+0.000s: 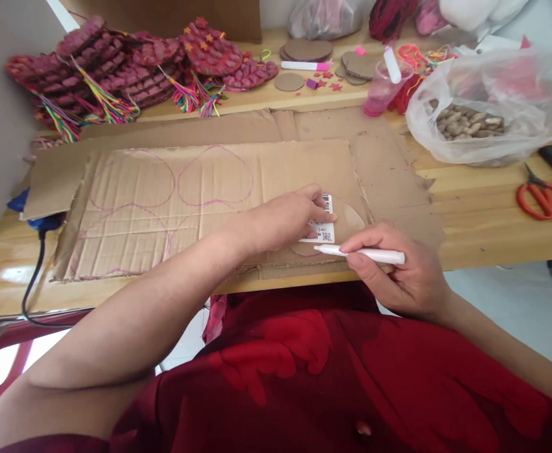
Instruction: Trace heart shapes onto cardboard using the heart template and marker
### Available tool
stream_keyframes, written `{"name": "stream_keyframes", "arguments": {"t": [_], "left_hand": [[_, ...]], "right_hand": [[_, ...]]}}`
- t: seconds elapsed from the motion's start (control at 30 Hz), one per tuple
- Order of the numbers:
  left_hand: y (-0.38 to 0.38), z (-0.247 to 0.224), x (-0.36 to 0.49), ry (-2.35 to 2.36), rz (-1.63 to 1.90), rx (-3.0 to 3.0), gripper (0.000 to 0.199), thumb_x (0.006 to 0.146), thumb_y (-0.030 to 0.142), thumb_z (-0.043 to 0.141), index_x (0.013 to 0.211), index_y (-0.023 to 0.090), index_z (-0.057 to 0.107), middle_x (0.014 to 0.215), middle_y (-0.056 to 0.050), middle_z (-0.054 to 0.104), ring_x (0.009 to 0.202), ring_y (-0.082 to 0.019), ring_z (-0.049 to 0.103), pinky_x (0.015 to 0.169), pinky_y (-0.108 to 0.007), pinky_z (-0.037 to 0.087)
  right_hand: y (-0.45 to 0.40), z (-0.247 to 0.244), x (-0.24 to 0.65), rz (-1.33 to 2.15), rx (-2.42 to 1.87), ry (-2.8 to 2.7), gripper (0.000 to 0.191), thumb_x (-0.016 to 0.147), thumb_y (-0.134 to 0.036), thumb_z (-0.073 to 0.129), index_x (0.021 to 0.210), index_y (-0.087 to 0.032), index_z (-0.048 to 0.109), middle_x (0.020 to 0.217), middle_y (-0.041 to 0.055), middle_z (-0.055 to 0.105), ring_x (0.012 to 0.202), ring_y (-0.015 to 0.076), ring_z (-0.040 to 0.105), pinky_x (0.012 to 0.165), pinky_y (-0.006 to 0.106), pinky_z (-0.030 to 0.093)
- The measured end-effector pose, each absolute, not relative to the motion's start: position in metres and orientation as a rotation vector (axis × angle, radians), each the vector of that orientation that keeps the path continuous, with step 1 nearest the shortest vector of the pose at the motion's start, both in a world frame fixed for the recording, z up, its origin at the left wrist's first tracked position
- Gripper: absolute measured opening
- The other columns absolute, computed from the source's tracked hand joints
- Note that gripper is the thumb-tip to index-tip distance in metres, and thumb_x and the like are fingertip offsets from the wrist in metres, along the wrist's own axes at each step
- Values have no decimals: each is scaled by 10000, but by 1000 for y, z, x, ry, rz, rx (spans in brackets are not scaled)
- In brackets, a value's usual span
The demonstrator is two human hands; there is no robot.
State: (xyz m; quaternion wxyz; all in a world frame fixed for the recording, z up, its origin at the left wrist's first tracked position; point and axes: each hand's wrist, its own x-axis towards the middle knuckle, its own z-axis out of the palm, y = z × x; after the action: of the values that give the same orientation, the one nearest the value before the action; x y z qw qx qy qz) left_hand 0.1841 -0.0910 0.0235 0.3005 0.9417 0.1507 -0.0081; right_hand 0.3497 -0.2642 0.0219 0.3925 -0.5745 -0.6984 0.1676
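Note:
My right hand grips a white marker pen, its tip pointing left close to the cardboard near the front edge. My left hand lies with fingers spread, pressing down on a cardboard piece that bears a white printed label. Part of that piece is hidden under the hand. Beneath both is a corrugated cardboard sheet with several rounded, heart-like outlines drawn in purple on its left and middle parts. A short purple line shows below the label.
Pink-red decorated pieces with colourful tassels are heaped at the back left. Cardboard discs, another marker and a pink cup stand behind. To the right are a plastic bag of nuts and red-handled scissors.

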Motion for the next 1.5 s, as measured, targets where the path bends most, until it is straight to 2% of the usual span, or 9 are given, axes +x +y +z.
{"name": "stream_keyframes", "arguments": {"t": [0.17, 0.4, 0.53, 0.7, 0.93, 1.17, 1.3, 1.5], "left_hand": [[-86, 21, 186, 334, -6, 2508, 371, 866, 167, 548, 1158, 227, 770, 1279, -63, 630, 1112, -208, 633, 950, -306, 495], [-79, 10, 187, 268, 77, 2459, 251, 855, 200, 615, 1041, 224, 783, 1195, -48, 642, 1030, -198, 621, 877, -306, 478], [-82, 21, 189, 465, 40, 2341, 187, 881, 224, 604, 1022, 191, 722, 1085, -51, 693, 958, -211, 621, 820, -333, 477], [-92, 37, 189, 704, -42, 2143, 212, 897, 247, 592, 1087, 173, 650, 959, -51, 708, 864, -217, 630, 748, -361, 465], [-96, 40, 185, 683, 30, 2131, 125, 924, 260, 581, 1015, 194, 636, 895, -39, 692, 871, -215, 620, 762, -360, 466], [-98, 46, 185, 705, -40, 2156, 216, 932, 251, 604, 1122, 174, 670, 917, -52, 665, 889, -233, 623, 761, -370, 463], [-94, 39, 187, 632, -4, 2187, 199, 940, 243, 610, 1113, 226, 708, 934, -36, 657, 924, -238, 629, 798, -370, 478], [-92, 33, 187, 604, 13, 2201, 177, 971, 227, 590, 1088, 202, 720, 989, -25, 650, 912, -208, 624, 814, -359, 476]], "right_hand": [[-248, 20, 339, 491, -1359, -1896, 66, 1003, -297, 595, 995, -263, 651, 832, -2, 728, 665, 155, 656, 619, 307, 532], [-230, 26, 323, 470, -1367, -1969, 106, 1009, -307, 580, 949, -247, 645, 830, 10, 735, 703, 164, 665, 643, 311, 503], [-222, 30, 317, 450, -1381, -2009, 132, 1009, -301, 574, 899, -248, 624, 784, -3, 700, 653, 155, 623, 610, 305, 466], [-222, 35, 315, 440, -1398, -2066, 122, 1003, -273, 568, 884, -250, 584, 746, -17, 658, 617, 150, 592, 578, 311, 432], [-224, 39, 309, 405, -1393, -2110, 122, 1009, -226, 568, 895, -262, 545, 766, -10, 658, 669, 172, 637, 627, 341, 482], [-228, 40, 310, 370, -1388, -2187, 82, 1014, -257, 568, 939, -281, 545, 781, 5, 683, 666, 201, 657, 603, 376, 502], [-231, 41, 310, 347, -1405, -2191, 92, 1020, -261, 561, 935, -295, 550, 779, 13, 695, 653, 211, 657, 586, 388, 500], [-233, 38, 310, 339, -1349, -2232, 95, 1008, -233, 570, 944, -298, 541, 788, 7, 706, 680, 218, 682, 607, 383, 515]]}}
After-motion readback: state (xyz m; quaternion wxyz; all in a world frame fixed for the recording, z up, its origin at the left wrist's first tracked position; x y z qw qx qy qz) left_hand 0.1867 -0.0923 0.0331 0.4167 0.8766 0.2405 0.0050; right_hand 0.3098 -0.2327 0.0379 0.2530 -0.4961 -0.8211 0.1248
